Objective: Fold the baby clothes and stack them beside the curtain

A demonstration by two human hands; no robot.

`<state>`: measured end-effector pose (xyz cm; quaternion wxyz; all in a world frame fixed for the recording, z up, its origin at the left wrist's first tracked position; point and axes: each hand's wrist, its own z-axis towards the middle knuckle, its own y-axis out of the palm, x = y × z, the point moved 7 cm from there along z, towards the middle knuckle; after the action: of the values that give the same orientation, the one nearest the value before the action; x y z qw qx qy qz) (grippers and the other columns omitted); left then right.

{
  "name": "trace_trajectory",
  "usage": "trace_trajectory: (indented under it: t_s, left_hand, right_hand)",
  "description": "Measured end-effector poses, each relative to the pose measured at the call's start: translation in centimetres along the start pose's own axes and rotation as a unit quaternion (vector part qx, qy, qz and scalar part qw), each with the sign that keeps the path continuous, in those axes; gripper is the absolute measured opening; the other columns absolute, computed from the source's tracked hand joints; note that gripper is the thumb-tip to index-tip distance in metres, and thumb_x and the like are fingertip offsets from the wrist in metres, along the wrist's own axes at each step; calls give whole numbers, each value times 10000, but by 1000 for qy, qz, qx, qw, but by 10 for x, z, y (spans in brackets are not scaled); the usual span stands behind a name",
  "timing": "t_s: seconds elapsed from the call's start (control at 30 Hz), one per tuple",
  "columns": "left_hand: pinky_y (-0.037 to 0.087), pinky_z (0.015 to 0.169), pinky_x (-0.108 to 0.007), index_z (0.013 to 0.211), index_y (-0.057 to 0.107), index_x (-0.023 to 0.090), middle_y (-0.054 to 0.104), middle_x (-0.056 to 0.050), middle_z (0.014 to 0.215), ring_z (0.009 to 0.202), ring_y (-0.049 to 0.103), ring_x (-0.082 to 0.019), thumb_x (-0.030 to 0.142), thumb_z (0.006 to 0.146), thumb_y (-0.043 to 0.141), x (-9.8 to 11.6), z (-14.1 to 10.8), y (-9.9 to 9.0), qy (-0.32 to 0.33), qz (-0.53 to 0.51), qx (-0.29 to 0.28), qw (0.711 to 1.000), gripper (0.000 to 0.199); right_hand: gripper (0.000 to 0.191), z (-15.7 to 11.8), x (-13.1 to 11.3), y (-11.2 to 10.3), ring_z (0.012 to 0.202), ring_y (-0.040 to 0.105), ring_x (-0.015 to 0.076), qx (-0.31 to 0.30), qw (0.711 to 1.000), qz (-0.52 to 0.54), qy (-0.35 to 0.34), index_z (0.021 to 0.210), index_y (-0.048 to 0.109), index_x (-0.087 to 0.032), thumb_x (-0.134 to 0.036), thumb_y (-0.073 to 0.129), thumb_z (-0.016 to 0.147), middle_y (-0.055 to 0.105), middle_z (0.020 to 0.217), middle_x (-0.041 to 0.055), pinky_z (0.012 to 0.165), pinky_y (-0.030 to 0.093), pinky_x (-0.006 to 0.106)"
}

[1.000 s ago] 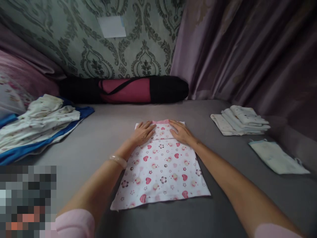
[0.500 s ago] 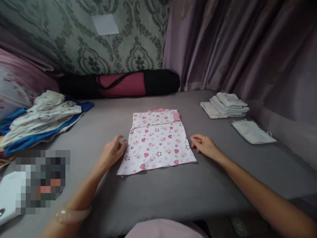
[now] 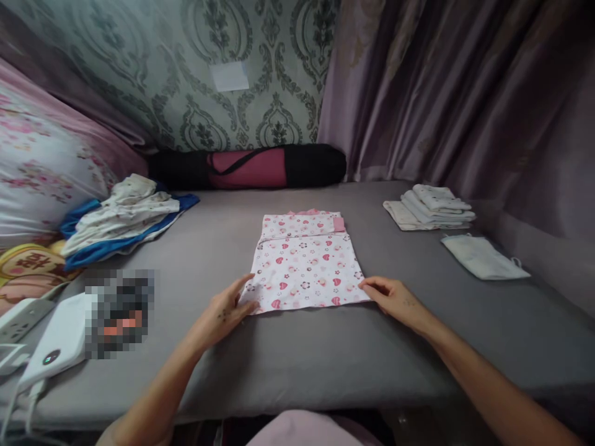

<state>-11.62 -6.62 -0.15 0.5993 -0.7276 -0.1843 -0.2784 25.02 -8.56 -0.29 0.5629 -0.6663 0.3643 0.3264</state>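
Observation:
A folded white garment (image 3: 307,266), printed with pink hearts and small flowers, lies flat in front of me. Its upper part is folded over, and pink trim shows at the far edge and at the far right corner. At the near left corner, my left hand (image 3: 227,313) touches the cloth with thumb and forefinger spread apart. Around the near right corner, the fingers of my right hand (image 3: 395,300) are closed on the edge. Part of each near corner is hidden by the fingers.
Folded cloths (image 3: 432,207) are stacked at the right, with a flat pale cloth pouch (image 3: 483,257) nearer. Crumpled clothes (image 3: 134,214) lie left. A black and maroon long bag (image 3: 251,167) lies along the wall. A white power bank (image 3: 60,341) and power strip (image 3: 23,319) sit near left.
Both hands have moved nearer to me, from the garment's sides to its near corners, and now touch it. My right fingers have closed on the cloth. The camera view has shifted left.

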Motion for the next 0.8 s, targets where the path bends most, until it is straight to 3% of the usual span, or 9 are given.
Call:
trace_trajectory:
  t_s: [0.07,0.2,0.3,0.47,0.6,0.7,0.8]
  left_hand:
    - [336,528,-236,1297,554,243,480,42,614,574,443,-139,551,799,532,-1,0,-1,7,-32,-21,999,586]
    - [357,550,-245,1079,683,200,593,-11,756,623,475,-143,582,796,533,-8,-3,-1,5,-85,-42,995,499]
    - [405,594,-256,1175,616,206,611,-31,875,675,507,-152,511,803,577,-7,-9,0,56,-62,-33,996,482]
    - [450,723,-289,1221,518,228,545,-51,986,796,531,-171,296,889,444,5,-16,-6,199,33,54,978,347]
    - [445,741,-282,1095,571,229,536,-36,946,798,533,-165,301,901,469,2,-7,-16,213,72,111,968,231]
    - [446,696,-260,1062,631,238,528,-22,873,740,526,-147,334,900,493,4,4,-30,211,40,153,965,234]
    - [457,731,-269,948,696,229,534,-35,883,801,540,-158,377,849,568,9,15,-52,193,-21,236,952,219]
  right_hand:
    - [331,-5,-4,-3,525,478,118,-6,999,-23,-24,924,707,-187,-451,544,806,563,621,-3,471,352,228]
    - [398,-12,-2,-1,554,486,117,-42,992,-96,-64,1159,642,-192,-275,595,773,532,648,-27,518,384,223]
    - [371,-14,-8,-2,634,523,126,3,975,-161,-150,1161,628,-208,-183,535,802,563,781,5,617,432,245]
    - [274,-11,-23,-6,729,571,148,96,942,-228,-228,1050,671,-224,-179,457,885,595,896,39,695,437,277]
    - [236,-9,-36,-14,780,597,159,129,935,-211,-254,1011,696,-235,-237,482,910,593,895,43,697,455,273]
    - [203,-6,-44,-23,888,608,182,170,927,-185,-277,965,700,-226,-243,509,900,605,965,59,777,479,298]
    - [173,1,-50,-29,986,604,198,208,922,-141,-296,938,683,-218,-245,516,899,629,1036,72,849,487,325]
